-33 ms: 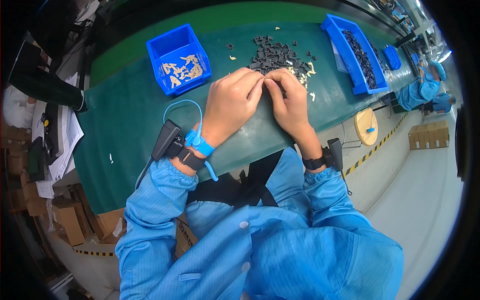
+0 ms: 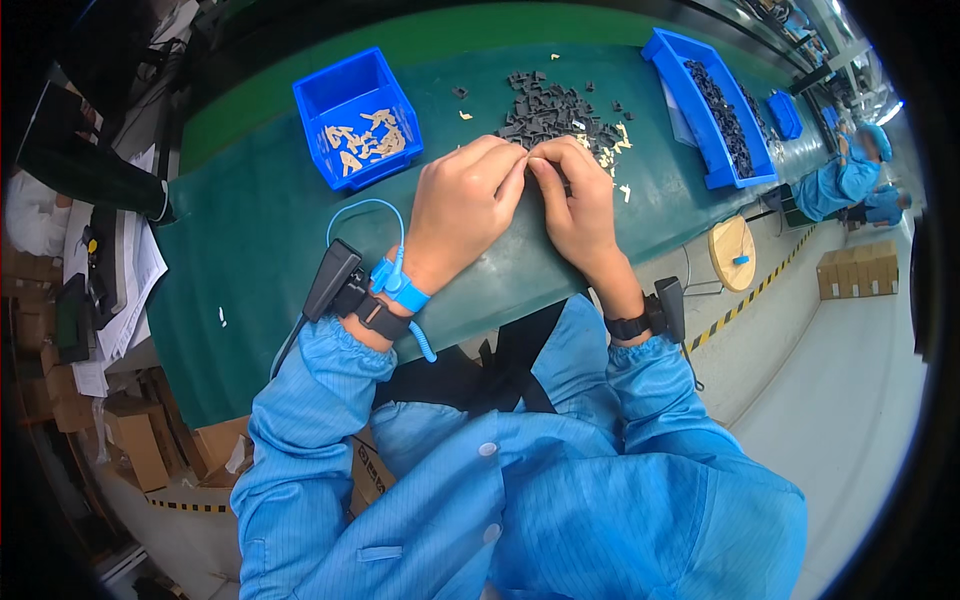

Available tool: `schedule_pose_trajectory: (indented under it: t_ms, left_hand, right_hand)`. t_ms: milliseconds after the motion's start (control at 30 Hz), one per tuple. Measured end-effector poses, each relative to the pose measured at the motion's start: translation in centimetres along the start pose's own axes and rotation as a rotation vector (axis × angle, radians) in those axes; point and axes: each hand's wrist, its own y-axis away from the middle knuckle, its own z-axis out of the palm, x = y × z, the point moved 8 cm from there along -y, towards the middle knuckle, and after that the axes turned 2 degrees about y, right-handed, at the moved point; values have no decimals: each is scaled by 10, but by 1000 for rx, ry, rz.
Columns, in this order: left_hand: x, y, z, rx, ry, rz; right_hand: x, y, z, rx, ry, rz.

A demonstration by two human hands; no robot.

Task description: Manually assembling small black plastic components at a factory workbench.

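Observation:
My left hand (image 2: 468, 205) and my right hand (image 2: 578, 205) meet fingertip to fingertip over the green table mat (image 2: 270, 270). Both are closed in a pinch, and whatever they grip between them is hidden by the fingers. Just beyond them lies a heap of small black plastic parts (image 2: 548, 108). Small cream-coloured pieces (image 2: 608, 150) are strewn along the heap's right side, close to my right hand. To the left of my left hand stands a blue bin (image 2: 330, 165) with more cream pieces (image 2: 375, 140) in it.
A long blue tray (image 2: 722, 182) of black parts (image 2: 718, 115) stands at the right, with a smaller blue bin (image 2: 786, 115) beyond. Papers (image 2: 135, 285) lie at the left edge. A round wooden stool (image 2: 730, 255) and cardboard boxes (image 2: 858, 270) are at the right, near co-workers in blue (image 2: 835, 185).

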Motion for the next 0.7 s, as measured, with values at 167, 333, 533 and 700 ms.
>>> schedule_pose_trajectory:
  t_ms: [167, 333, 533, 700]
  left_hand:
    - [1, 0, 2, -30, -59, 24]
    - [-1, 1, 3, -52, -81, 17]
    - [-2, 1, 3, -52, -62, 3]
    - [-5, 2, 4, -69, -58, -30]
  right_hand:
    - [-3, 2, 5, -24, 111, -28]
    - [-4, 2, 7, -27, 143, -42]
    - [-3, 2, 7, -32, 134, -37]
    - [-2, 2, 7, -37, 124, -30]
